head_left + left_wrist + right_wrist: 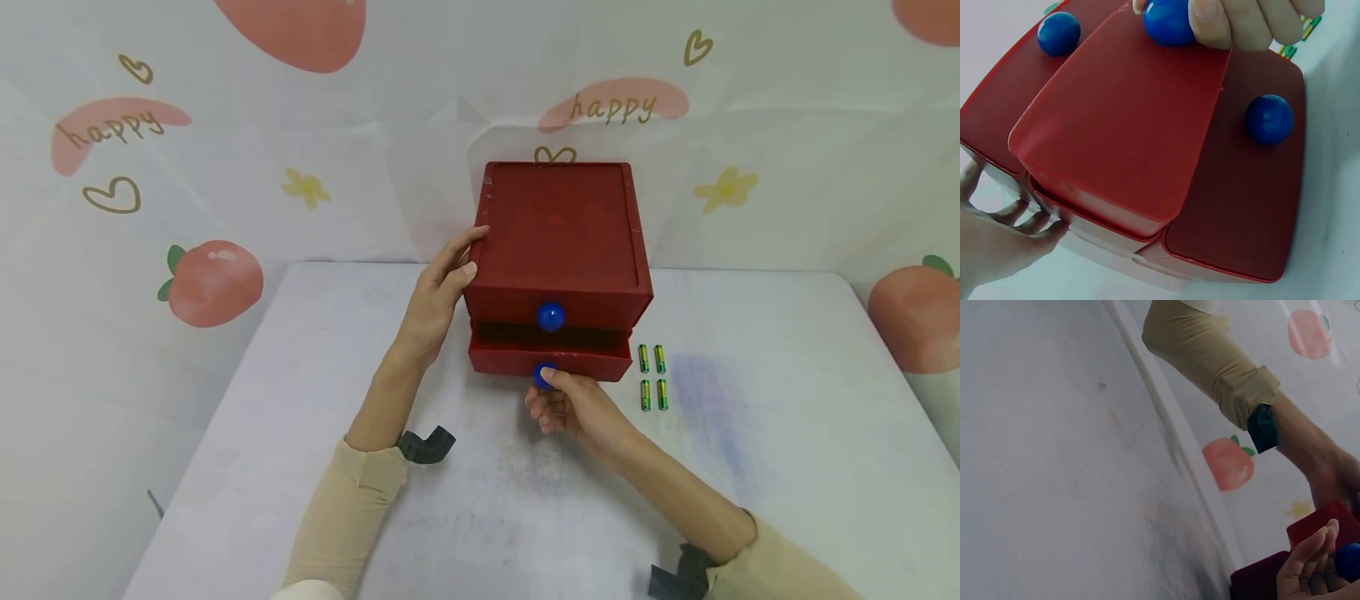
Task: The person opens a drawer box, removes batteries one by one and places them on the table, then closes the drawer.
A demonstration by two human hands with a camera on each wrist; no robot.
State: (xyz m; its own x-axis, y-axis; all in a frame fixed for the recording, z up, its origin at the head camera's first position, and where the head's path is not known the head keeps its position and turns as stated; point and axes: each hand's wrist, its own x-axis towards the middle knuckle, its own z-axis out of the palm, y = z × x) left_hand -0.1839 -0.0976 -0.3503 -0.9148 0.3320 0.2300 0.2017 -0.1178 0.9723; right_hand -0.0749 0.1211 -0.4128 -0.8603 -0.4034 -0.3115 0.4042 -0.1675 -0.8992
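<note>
A red drawer cabinet (558,225) with round blue knobs stands against the patterned backdrop. Its middle drawer (1116,125) is pulled partway out, below the top drawer's blue knob (551,317) and above the lowest drawer's knob (1269,119). My right hand (581,408) pinches the knob of the pulled-out drawer between thumb and fingers, as the left wrist view shows up close. Along the cabinet's left side rests my left hand (435,300), with its fingers spread against the wall and the upper edge. What shows of the drawer's inside is dark.
Several small green-and-yellow batteries (652,377) lie in two rows to the right of the cabinet. The white tabletop (480,517) has blue-grey smudges. Behind it hangs a white sheet (405,108) printed with fruit, hearts and flowers.
</note>
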